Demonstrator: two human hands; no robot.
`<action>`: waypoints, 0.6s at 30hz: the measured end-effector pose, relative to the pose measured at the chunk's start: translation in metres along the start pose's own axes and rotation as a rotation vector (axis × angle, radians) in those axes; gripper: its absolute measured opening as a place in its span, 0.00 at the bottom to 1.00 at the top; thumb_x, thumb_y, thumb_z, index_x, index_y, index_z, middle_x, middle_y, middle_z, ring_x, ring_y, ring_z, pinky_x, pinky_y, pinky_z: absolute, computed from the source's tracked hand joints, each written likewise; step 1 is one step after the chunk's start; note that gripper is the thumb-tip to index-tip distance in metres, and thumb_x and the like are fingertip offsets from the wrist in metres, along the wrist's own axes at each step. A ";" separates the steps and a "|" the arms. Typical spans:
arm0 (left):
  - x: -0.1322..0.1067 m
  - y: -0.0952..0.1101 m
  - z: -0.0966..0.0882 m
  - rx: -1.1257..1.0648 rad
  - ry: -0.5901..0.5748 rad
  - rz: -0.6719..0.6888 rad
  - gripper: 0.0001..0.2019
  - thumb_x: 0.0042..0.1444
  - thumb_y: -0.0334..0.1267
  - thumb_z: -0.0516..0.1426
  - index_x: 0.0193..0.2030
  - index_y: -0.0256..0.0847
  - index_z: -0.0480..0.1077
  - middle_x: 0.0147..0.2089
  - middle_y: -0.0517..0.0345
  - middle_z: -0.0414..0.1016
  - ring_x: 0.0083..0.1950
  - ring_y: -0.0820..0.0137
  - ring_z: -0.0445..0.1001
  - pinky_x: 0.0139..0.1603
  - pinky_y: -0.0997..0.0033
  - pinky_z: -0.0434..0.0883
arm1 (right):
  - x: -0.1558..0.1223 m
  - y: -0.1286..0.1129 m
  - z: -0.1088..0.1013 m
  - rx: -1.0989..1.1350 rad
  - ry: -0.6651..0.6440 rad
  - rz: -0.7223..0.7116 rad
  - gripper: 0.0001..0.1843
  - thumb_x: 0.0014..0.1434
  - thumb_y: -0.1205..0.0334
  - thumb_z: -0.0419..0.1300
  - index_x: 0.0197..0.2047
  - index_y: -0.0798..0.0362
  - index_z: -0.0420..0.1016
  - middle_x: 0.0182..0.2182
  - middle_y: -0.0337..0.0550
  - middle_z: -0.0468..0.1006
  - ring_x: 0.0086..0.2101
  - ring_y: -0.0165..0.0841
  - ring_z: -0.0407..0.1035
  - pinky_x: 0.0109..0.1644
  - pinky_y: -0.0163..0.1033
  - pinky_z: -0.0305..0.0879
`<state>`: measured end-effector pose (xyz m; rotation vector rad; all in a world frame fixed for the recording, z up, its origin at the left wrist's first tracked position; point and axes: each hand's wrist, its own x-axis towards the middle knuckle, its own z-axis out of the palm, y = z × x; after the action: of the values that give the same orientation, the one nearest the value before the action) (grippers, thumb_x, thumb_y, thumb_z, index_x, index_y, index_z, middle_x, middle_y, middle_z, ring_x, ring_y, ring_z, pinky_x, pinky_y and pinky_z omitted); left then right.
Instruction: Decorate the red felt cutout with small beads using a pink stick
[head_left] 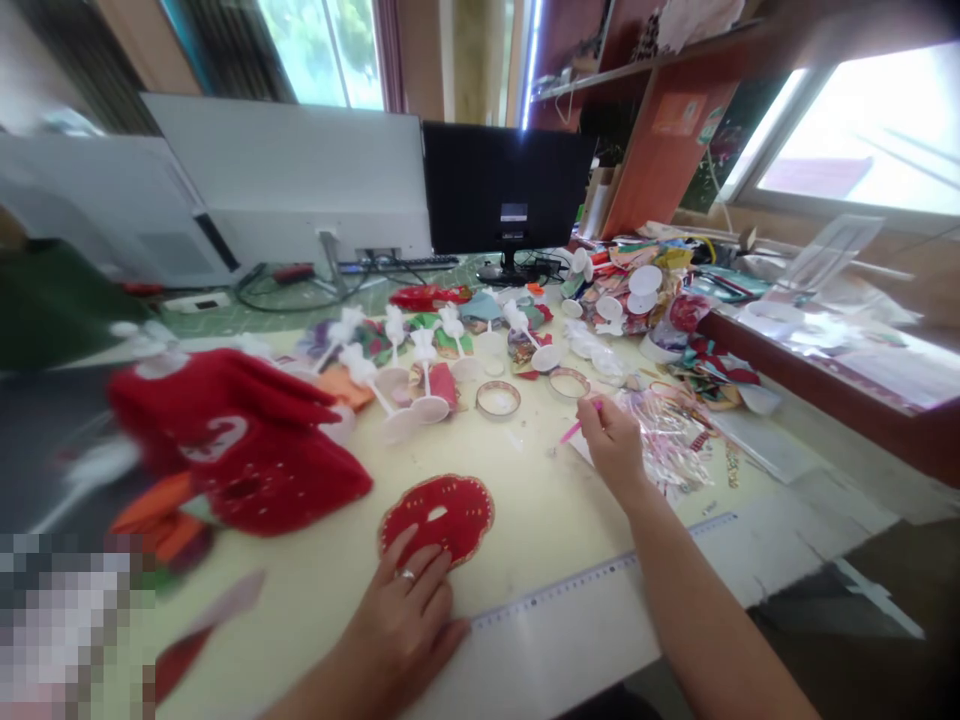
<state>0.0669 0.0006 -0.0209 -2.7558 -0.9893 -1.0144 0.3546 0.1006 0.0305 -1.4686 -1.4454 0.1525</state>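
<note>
My left hand lies flat on the pale table, fingers stretched out, fingertips resting on the near edge of a red felt mask piece with a cut-out hole. My right hand is further out to the right, fingers pinched round a thin pink stick, beside a heap of clear plastic strips.
A pile of red felt pieces lies at left. White plastic stands with coloured pieces and two tape rings sit mid-table. A black monitor and white machine stand behind. A long ruler lies near the front edge.
</note>
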 end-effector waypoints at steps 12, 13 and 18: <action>0.020 -0.015 -0.017 -0.107 0.107 -0.002 0.05 0.55 0.27 0.54 0.37 0.36 0.71 0.32 0.56 0.76 0.39 0.67 0.73 0.58 0.50 0.61 | -0.003 0.004 0.009 -0.181 -0.182 -0.119 0.17 0.62 0.57 0.50 0.22 0.52 0.59 0.15 0.32 0.58 0.19 0.26 0.55 0.26 0.33 0.51; 0.021 -0.015 -0.017 -0.114 0.106 0.002 0.05 0.55 0.27 0.54 0.36 0.36 0.71 0.32 0.56 0.76 0.38 0.68 0.73 0.59 0.51 0.61 | -0.004 0.004 0.011 -0.182 -0.198 -0.129 0.17 0.62 0.57 0.49 0.22 0.52 0.59 0.15 0.32 0.58 0.19 0.26 0.55 0.26 0.33 0.51; 0.020 -0.019 -0.017 -0.156 0.104 0.023 0.06 0.54 0.26 0.53 0.36 0.36 0.71 0.31 0.57 0.75 0.38 0.69 0.71 0.61 0.54 0.57 | -0.008 0.006 0.016 -0.188 -0.230 -0.170 0.16 0.62 0.57 0.49 0.23 0.52 0.60 0.15 0.32 0.59 0.18 0.26 0.54 0.25 0.32 0.51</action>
<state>0.0578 0.0227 0.0009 -2.7933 -0.8984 -1.2681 0.3456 0.1045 0.0140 -1.5072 -1.8052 0.0842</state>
